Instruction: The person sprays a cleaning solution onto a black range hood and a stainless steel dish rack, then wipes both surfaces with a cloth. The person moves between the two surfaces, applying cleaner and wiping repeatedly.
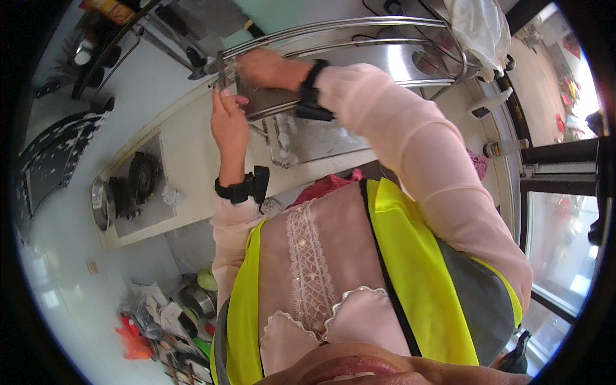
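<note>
A stainless steel rack (356, 30) with tubular rails stands over the counter in front of me. My left hand (230, 115) is raised at its left end, fingertips and thumb around the lower part of an upright metal bar (221, 72). Close by, my right hand (264, 70) is bent inward near the top of that bar, between the rack's rails. It is blurred, and whether its fingers hold anything is hidden. Both wrists wear black straps. Below the rack lies a metal sink or tray surface (322, 137) with whitish residue, perhaps foam.
On the left, a gas hob (163, 178) and a steel bowl (102, 204) sit on the pale counter (202, 192). Utensils hang from a wall rail (163, 45). A spray bottle (491, 103) and another bottle (505, 147) stand by the window at right.
</note>
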Demonstrator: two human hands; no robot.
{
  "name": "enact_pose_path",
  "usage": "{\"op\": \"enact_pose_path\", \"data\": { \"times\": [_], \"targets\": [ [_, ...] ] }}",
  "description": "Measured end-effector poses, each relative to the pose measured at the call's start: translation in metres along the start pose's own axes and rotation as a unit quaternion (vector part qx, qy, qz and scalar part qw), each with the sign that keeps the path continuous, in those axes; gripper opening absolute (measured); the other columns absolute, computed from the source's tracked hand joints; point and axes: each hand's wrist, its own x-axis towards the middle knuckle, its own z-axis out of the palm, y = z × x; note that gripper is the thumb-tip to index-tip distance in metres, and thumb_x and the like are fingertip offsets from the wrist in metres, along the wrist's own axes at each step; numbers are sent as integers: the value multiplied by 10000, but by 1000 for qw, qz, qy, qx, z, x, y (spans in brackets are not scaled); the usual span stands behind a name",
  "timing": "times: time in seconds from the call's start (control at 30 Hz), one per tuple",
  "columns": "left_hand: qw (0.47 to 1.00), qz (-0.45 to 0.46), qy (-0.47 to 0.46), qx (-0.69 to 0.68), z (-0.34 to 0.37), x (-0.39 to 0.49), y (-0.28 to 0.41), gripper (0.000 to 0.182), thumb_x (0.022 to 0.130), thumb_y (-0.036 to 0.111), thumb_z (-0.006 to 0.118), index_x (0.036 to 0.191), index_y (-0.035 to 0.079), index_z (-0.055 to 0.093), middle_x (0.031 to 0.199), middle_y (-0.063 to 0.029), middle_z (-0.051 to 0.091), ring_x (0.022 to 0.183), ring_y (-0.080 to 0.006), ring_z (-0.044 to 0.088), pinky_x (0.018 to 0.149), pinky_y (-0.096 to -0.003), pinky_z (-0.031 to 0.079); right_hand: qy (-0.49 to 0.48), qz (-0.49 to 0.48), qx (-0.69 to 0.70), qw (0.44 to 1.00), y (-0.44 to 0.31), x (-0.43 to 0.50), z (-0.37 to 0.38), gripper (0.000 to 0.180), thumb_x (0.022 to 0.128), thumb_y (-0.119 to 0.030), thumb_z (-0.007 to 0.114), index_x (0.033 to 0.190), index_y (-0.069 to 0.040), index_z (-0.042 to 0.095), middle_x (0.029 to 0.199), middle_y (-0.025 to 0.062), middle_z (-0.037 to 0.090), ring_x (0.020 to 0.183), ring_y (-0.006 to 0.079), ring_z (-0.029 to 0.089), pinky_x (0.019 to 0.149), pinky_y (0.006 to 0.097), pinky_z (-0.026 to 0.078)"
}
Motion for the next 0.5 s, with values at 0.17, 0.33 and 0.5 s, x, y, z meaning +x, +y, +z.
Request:
{"op": "enact_pose_path", "data": {
  "times": [0.17, 0.33, 0.5],
  "targets": [
    [1000, 7, 8, 23, -4, -1, -2, 433, 1075, 360, 346, 1261, 17, 535, 813, -67, 666, 669, -146, 544, 664, -316, 463, -162, 28, 95, 982, 11, 18, 8, 221, 750, -170, 644, 851, 16, 705, 849, 223, 697, 750, 379, 665, 683, 490, 521],
    [999, -3, 10, 35, -8, 4, -11, 390, 1064, 353, 369, 1232, 59, 563, 805, -45, 663, 692, -191, 597, 690, -342, 482, -205, -61, -10, 977, 50, -51, -33, 185, 721, -138, 643, 776, 28, 701, 839, 221, 689, 695, 382, 614, 639, 504, 487],
    [1000, -8, 19, -22, -12, 14, -16, 428, 1060, 333, 407, 1353, 44, 524, 923, -84, 677, 799, -180, 586, 779, -322, 477, -163, 43, -42, 985, 39, -141, -101, 253, 817, -123, 628, 1035, 7, 626, 979, 211, 653, 957, 399, 650, 801, 488, 532]
  ]
}}
